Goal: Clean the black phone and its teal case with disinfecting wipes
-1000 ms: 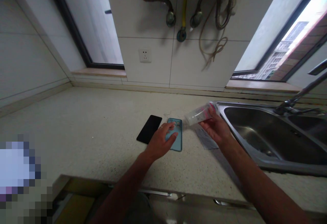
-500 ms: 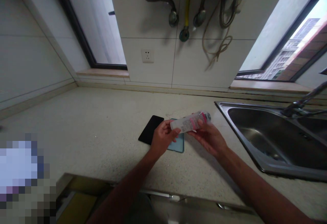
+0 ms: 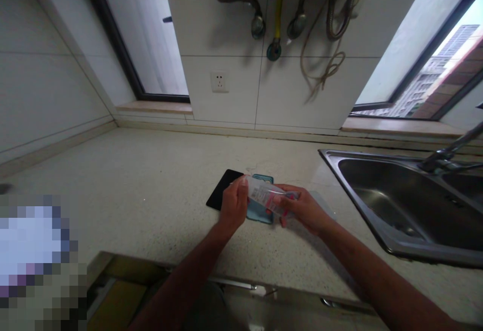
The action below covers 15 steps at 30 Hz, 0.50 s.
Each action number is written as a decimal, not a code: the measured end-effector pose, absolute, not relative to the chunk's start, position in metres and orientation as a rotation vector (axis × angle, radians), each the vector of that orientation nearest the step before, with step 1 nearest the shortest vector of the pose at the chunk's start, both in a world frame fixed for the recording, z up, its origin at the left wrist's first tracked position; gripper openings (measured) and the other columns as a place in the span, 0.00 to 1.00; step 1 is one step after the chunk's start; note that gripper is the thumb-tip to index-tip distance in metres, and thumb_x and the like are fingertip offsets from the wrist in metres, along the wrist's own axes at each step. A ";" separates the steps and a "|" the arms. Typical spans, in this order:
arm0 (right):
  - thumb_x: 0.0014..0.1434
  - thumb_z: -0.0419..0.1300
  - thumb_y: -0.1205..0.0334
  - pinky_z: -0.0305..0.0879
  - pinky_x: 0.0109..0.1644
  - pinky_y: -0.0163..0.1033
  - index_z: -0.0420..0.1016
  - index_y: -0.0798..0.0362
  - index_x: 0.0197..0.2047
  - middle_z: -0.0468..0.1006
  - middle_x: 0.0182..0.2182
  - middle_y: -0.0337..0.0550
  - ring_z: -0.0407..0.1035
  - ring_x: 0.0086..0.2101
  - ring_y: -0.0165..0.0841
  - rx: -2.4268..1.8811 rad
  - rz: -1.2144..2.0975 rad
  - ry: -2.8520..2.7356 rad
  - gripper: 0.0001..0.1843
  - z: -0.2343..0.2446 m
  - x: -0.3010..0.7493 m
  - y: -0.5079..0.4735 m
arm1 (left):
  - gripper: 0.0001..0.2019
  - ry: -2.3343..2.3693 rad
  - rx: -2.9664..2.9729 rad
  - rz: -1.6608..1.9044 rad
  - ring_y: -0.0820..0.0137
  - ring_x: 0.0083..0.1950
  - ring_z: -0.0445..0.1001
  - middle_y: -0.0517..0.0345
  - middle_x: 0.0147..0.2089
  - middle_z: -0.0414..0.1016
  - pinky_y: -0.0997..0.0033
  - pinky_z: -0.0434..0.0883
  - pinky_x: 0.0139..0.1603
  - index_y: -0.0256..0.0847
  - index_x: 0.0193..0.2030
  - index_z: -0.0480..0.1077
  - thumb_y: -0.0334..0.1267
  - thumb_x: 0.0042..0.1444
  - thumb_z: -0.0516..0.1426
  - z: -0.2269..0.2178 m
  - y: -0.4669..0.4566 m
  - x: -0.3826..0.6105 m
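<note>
Above the counter, both hands hold a clear plastic packet point(image 3: 260, 192) with grey and pink print. My left hand point(image 3: 236, 202) pinches its left end between thumb and fingers. Closed around the right end is my right hand point(image 3: 300, 209), which partly covers the pink print. A pale see-through film shows past the right hand; whether it belongs to the packet I cannot tell. Beneath the hands lie a light blue case point(image 3: 260, 213) and, to its left, a flat black tablet-like device point(image 3: 222, 187), partly hidden by my left hand.
To the right, a steel sink point(image 3: 377, 195) with a faucet point(image 3: 445, 155) is set into the speckled counter point(image 3: 169, 195). Hoses and valves point(image 3: 275, 49) hang on the tiled wall behind, above a socket point(image 3: 219, 82). An open drawer point(image 3: 124, 270) is below the front edge.
The packet has tilted so its right end is now lower. My right hand has moved down and wraps over that end; my left hand has risen slightly at the other.
</note>
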State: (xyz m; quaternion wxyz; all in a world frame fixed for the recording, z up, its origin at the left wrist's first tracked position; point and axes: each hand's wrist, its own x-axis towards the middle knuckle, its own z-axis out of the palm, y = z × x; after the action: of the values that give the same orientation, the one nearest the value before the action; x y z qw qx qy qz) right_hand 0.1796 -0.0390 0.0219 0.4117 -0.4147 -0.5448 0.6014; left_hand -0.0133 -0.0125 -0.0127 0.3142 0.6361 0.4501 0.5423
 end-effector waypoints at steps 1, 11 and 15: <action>0.50 0.70 0.47 0.69 0.20 0.33 0.79 0.55 0.52 0.80 0.27 0.42 0.71 0.22 0.31 -1.061 1.486 -1.389 0.30 0.022 0.179 -0.039 | 0.31 1.199 1.711 1.427 0.72 0.27 0.68 0.56 0.27 0.70 0.73 0.67 0.27 0.36 0.45 0.75 0.61 0.67 0.42 -0.013 -0.012 -0.014; 0.50 0.69 0.46 0.69 0.18 0.33 0.81 0.58 0.41 0.80 0.26 0.43 0.70 0.19 0.29 -1.114 1.440 -1.496 0.23 0.028 0.185 -0.040 | 0.32 1.224 1.765 1.399 0.70 0.27 0.66 0.52 0.27 0.70 0.71 0.64 0.26 0.37 0.38 0.74 0.59 0.68 0.38 -0.017 -0.012 -0.015; 0.51 0.70 0.47 0.69 0.18 0.32 0.81 0.58 0.43 0.81 0.25 0.43 0.70 0.18 0.29 -1.114 1.460 -1.519 0.24 0.030 0.189 -0.039 | 0.33 1.214 1.750 1.420 0.70 0.26 0.67 0.52 0.27 0.71 0.71 0.64 0.26 0.36 0.41 0.74 0.60 0.67 0.39 -0.017 -0.012 -0.013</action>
State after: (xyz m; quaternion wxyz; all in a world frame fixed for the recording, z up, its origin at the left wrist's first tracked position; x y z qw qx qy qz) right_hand 0.1891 -0.0389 0.0299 0.3702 -0.4340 -0.5921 0.5692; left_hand -0.0134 -0.0121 -0.0166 0.2871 0.6549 0.4542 0.5313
